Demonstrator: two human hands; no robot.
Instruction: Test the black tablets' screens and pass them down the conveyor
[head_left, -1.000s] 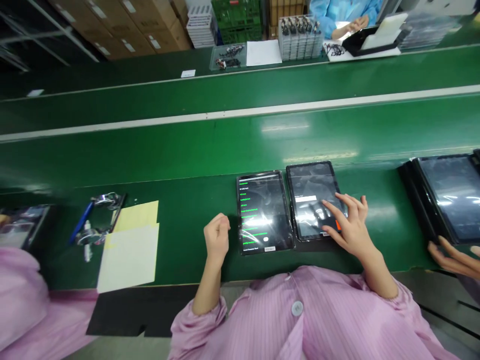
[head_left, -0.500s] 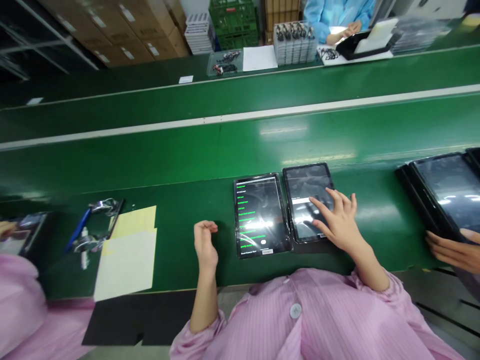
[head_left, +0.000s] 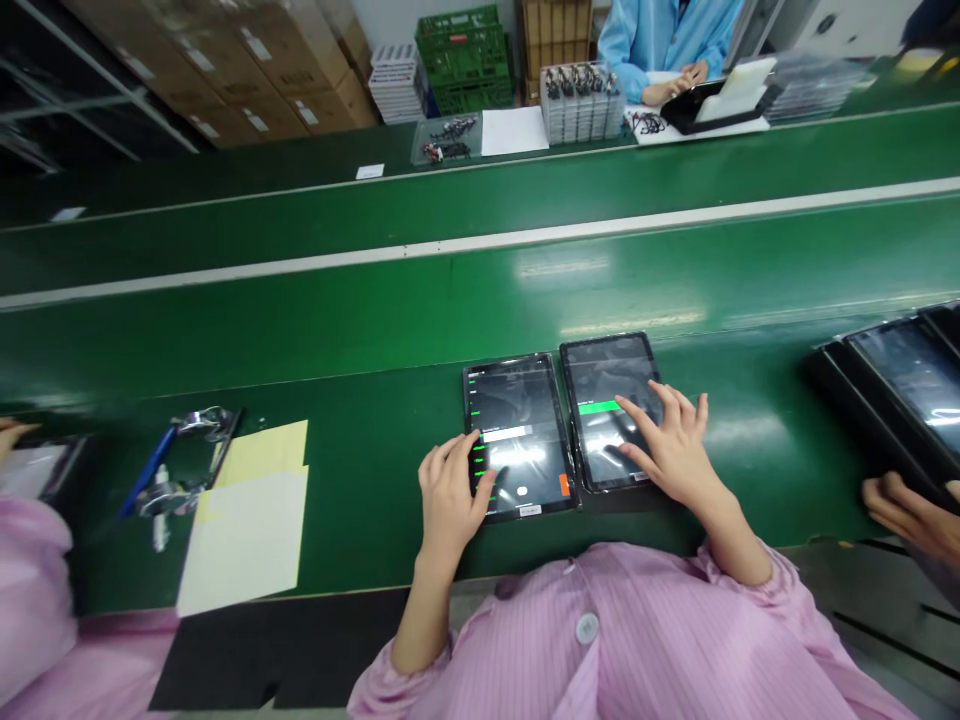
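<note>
On your left, a white sheet [head_left: 244,540] is overlapping a yellow sheet [head_left: 264,450], while green crates [head_left: 461,55] are standing ahead.

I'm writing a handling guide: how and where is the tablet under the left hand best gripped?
Likely best to grip the left tablet by its long left edge, coming from the left with the left hand, thumb on top and fingers under the rim: it lies flat with green bench along that edge, while its right edge sits close to the other tablet.
</note>
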